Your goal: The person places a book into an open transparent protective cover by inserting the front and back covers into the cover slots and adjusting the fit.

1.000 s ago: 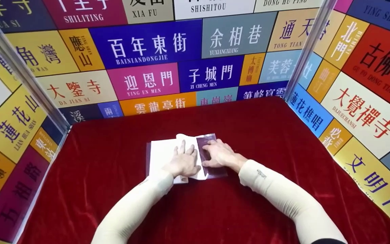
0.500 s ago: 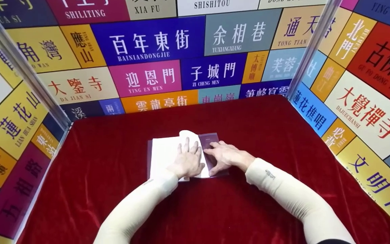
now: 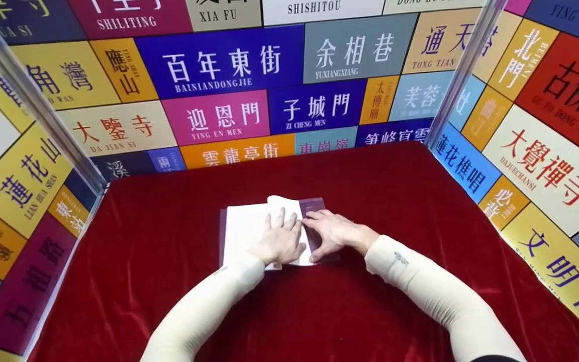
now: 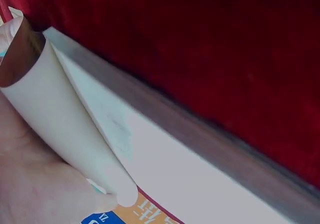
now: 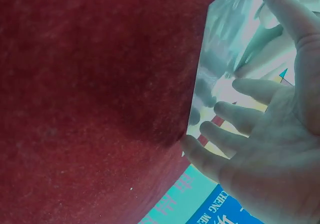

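An open book point(image 3: 242, 226) with white pages lies on the red cloth, a dark purple cover strip showing on its left. My left hand point(image 3: 282, 242) rests with spread fingers on the page beside the fold. In the left wrist view a page point(image 4: 70, 114) curls up over this hand, hiding part of it. At the book's right side, my right hand point(image 3: 337, 234) touches a glossy dark purple cover point(image 3: 313, 203), thumb and fingers apart. That glossy surface point(image 5: 207, 69) looks shiny and reflective in the right wrist view, with the fingers spread over it.
Dark red velvet cloth point(image 3: 370, 311) covers the table. Panels point(image 3: 214, 63) with coloured place-name signs rise behind and at both sides. Clear corner posts point(image 3: 463, 75) stand where the panels meet.
The camera view has shifted slightly. My left hand has slid a little to the right over the page, and my right thumb has moved down near the page's lower edge.
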`<state>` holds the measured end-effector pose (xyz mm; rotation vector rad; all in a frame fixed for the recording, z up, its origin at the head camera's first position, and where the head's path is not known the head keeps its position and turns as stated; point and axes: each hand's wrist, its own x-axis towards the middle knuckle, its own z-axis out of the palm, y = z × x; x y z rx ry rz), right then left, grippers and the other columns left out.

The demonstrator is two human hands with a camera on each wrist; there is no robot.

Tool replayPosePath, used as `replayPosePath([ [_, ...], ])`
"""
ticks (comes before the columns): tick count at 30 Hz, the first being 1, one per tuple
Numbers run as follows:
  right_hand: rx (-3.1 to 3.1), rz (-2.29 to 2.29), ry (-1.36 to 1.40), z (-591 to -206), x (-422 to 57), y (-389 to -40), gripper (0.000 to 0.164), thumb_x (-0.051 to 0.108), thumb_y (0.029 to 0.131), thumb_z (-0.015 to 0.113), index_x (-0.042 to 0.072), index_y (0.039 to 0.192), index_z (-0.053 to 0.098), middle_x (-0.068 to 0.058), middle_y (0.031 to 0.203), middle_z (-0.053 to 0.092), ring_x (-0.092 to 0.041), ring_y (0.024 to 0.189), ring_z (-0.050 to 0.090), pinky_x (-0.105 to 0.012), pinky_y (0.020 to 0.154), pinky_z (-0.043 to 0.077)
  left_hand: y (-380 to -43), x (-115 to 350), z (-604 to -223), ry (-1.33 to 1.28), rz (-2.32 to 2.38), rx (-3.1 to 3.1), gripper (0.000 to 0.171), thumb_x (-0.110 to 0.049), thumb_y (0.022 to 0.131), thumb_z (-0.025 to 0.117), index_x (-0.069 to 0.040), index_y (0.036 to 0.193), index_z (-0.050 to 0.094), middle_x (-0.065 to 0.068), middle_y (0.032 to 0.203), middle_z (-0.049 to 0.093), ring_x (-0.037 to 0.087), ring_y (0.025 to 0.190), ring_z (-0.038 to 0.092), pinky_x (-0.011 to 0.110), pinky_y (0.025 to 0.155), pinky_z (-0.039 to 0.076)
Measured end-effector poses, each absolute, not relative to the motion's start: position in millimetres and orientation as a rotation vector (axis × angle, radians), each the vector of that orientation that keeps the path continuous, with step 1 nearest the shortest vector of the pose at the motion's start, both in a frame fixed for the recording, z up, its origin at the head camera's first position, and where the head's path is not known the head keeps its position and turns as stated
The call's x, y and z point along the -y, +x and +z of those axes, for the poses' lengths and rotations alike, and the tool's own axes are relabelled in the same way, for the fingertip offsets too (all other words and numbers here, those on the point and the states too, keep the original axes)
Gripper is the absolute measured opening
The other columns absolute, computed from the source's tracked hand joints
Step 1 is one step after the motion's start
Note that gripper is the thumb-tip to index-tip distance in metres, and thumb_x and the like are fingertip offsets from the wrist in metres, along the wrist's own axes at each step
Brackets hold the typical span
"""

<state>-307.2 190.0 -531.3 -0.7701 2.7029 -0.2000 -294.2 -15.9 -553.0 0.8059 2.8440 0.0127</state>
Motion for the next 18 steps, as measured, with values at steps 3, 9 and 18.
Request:
replayPosePath([
  [3, -2.71, -0.169, -0.759, -530.7, -190.2, -308.8, 0.117, 0.06, 0.083, 0.092, 0.007, 0.173, 0.04, -0.02, 0.183, 0.035, -0.043, 0.17, 0.033, -0.065, 0.136, 0.037, -301.0, 13.6, -561.0, 0.827, 0.203, -2.876, 0.075, -0.043, 0.111, 0.049, -0.005, 0.175, 0.035, 0.017, 0.187, 0.028, 0.044, 0.177, 0.014, 0.075, 0.139, 0.017],
  [9, -2.693, -0.193, -0.749, -529.4, -187.9, -311.7, 0.116, 0.06, 0.082, 0.093, 0.009, 0.173, 0.043, -0.02, 0.183, 0.036, -0.043, 0.17, 0.033, -0.063, 0.136, 0.037, -335.1, 38.1, -595.9, 0.975, 0.679, -2.933, 0.076, -0.042, 0.113, 0.045, 0.004, 0.172, 0.034, 0.032, 0.184, 0.022, 0.056, 0.173, 0.015, 0.073, 0.14, 0.019],
  [18, -2.694, -0.232, -0.699, -530.0, -192.4, -311.9, 0.109, 0.058, 0.085, 0.092, 0.01, 0.171, 0.045, -0.021, 0.182, 0.037, -0.045, 0.17, 0.034, -0.061, 0.137, 0.037, -306.8, 73.8, -547.7, 0.877, 0.734, -2.777, 0.076, -0.036, 0.116, 0.045, 0.01, 0.174, 0.023, 0.032, 0.186, 0.013, 0.054, 0.174, 0.017, 0.059, 0.144, 0.019],
])
